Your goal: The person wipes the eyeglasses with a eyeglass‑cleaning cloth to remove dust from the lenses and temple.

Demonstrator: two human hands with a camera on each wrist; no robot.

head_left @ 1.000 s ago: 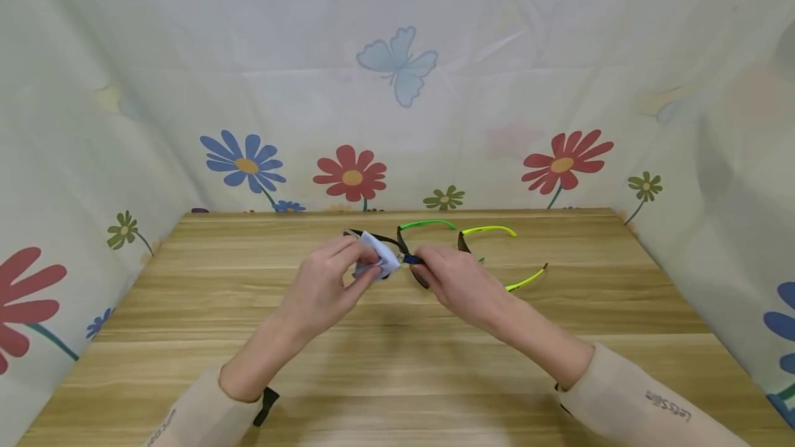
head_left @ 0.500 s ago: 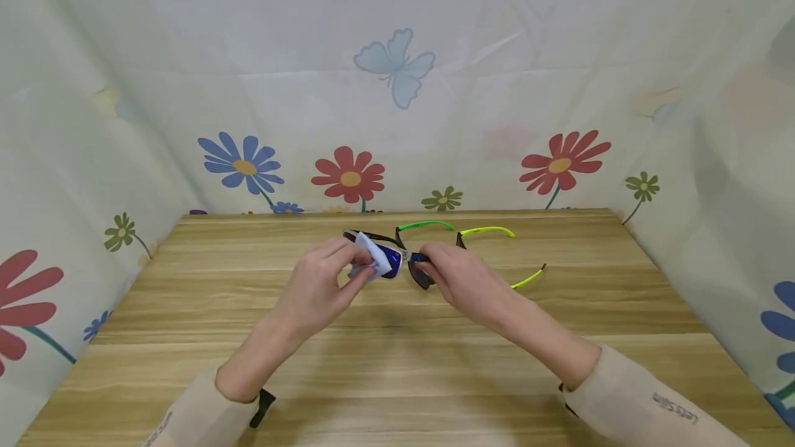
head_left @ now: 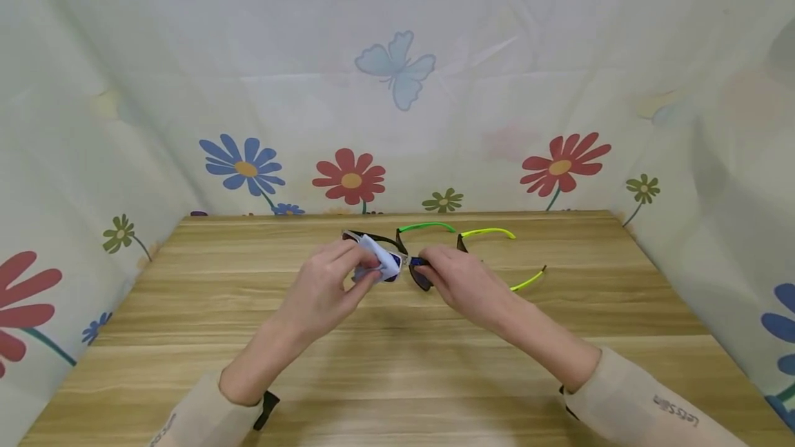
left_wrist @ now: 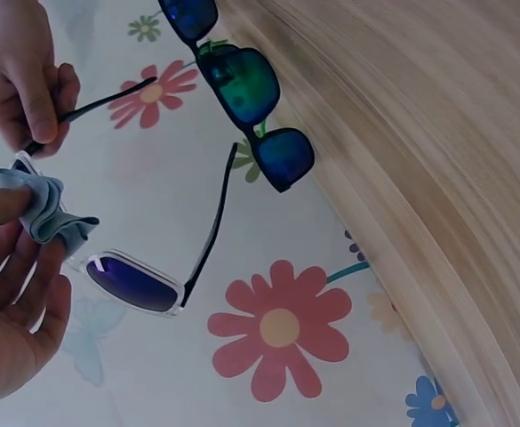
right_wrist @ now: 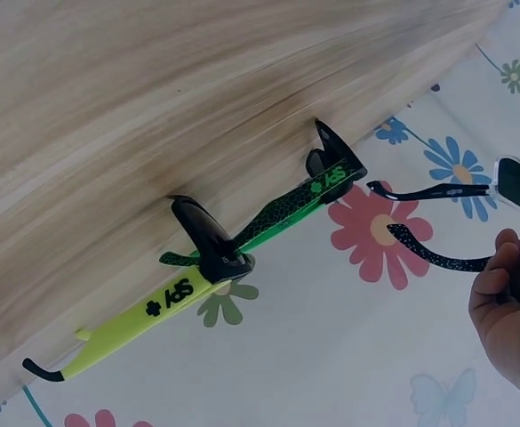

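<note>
My left hand [head_left: 323, 285] pinches a folded light-blue cloth [head_left: 377, 259] between thumb and fingers. The cloth is wrapped against a pair of sunglasses [left_wrist: 133, 283] with a clear-white frame, dark arms and blue-violet lenses. In the left wrist view, the cloth lies near the bridge and over part of the far lens. My right hand [head_left: 464, 283] grips the other end of these sunglasses, near the hinge; its fingers hide much of that side. Both dark arms stick out away from me, and the pair is held above the table.
Green-armed sunglasses [right_wrist: 295, 209] rest on the wooden table [head_left: 385, 378] just behind the hands. Yellow-armed sunglasses [right_wrist: 144, 325] lie to their right, partly behind my right hand. A flowered curtain [head_left: 397, 130] stands along the table's back and sides.
The cloth slid left, baring more of the blue lens half a second ago, then came back right toward the bridge. My right hand keeps its grip and has shifted only slightly.
</note>
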